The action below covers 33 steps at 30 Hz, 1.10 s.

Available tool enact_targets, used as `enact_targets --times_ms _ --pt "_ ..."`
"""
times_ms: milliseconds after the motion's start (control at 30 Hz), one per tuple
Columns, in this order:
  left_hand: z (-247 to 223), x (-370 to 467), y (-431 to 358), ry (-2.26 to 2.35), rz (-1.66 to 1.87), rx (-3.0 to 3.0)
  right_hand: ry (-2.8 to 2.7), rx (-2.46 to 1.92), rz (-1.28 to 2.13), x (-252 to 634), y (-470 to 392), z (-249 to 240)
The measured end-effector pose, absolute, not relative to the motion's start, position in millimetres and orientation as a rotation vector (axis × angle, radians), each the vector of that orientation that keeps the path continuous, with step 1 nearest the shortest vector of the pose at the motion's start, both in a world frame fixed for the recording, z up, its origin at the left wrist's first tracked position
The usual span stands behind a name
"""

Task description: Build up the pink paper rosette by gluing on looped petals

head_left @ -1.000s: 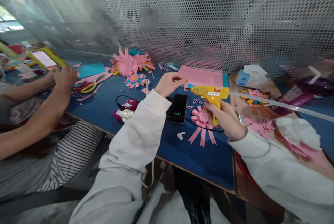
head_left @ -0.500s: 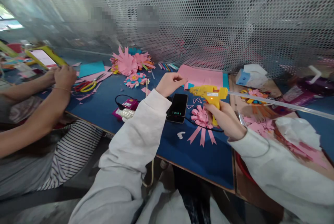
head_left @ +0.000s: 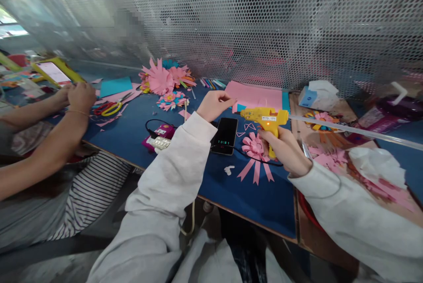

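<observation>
My right hand [head_left: 289, 148] is wrapped round the handle of a yellow glue gun [head_left: 264, 116], whose nozzle points left and whose small orange light is lit. A long clear glue stick [head_left: 350, 130] juts from its back end. In front of the nozzle, my left hand [head_left: 214, 106] is closed in a pinch at what looks like a small pink paper strip [head_left: 235, 108], partly hidden by the fingers. Below the gun lies a pink paper flower [head_left: 254, 145] with ribbon-like tails. Small folded pink paper loops [head_left: 249, 126] lie beside it.
A phone [head_left: 225, 135], a white earbud [head_left: 228, 170] and a purple power adapter [head_left: 163, 131] lie near my left forearm. A black cord crosses the flower. Finished flowers [head_left: 161, 78], scissors [head_left: 114, 108] and a tissue box [head_left: 309, 97] stand around. A co-worker's hands [head_left: 81, 98] are at left.
Almost nothing differs. My left hand has risen very slightly with its pinch kept, while the glue gun stays in place in my right hand.
</observation>
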<state>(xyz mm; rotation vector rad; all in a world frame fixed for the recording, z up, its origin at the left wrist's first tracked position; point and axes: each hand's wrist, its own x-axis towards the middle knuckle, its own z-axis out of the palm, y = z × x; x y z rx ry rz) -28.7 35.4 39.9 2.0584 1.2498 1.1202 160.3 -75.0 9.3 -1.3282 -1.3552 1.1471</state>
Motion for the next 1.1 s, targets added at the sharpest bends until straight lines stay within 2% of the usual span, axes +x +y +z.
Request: enact_targets --times_ms 1100 --pt "39.4 -28.4 33.2 1.314 1.117 2.077 -1.375 -1.397 1.083 159.9 -73.6 8.1"
